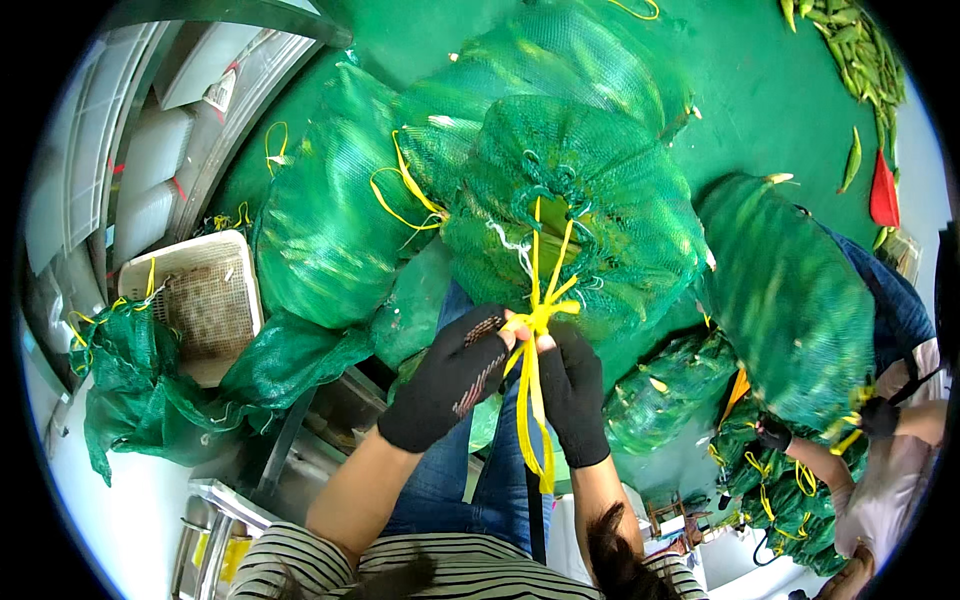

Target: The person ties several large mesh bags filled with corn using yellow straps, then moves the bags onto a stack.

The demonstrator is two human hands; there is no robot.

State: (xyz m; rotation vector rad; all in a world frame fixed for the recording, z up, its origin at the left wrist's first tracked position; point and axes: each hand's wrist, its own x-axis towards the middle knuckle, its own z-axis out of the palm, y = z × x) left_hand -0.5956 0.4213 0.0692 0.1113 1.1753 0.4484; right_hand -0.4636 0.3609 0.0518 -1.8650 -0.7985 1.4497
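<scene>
Yellow drawstring straps (534, 322) run from the gathered mouth of a green mesh sack (622, 180) toward me. A small opening in the mouth shows green contents, likely corn ears. In a black fingerless glove, my left hand (457, 367) pinches the knot or loop of the straps between thumb and fingers. Close beside it, my right hand (571, 390), gloved the same way, grips the straps just below the knot. Loose strap ends hang down between my wrists. A white string (510, 244) trails from the sack's mouth.
Other full mesh sacks (330, 202) crowd around on the green floor. A plastic crate (251, 277) with empty-looking netting (142, 382) stands left. At right, a co-worker's gloved hands (877, 416) are by another sack (787, 300). Corn ears (862, 60) lie heaped at upper right.
</scene>
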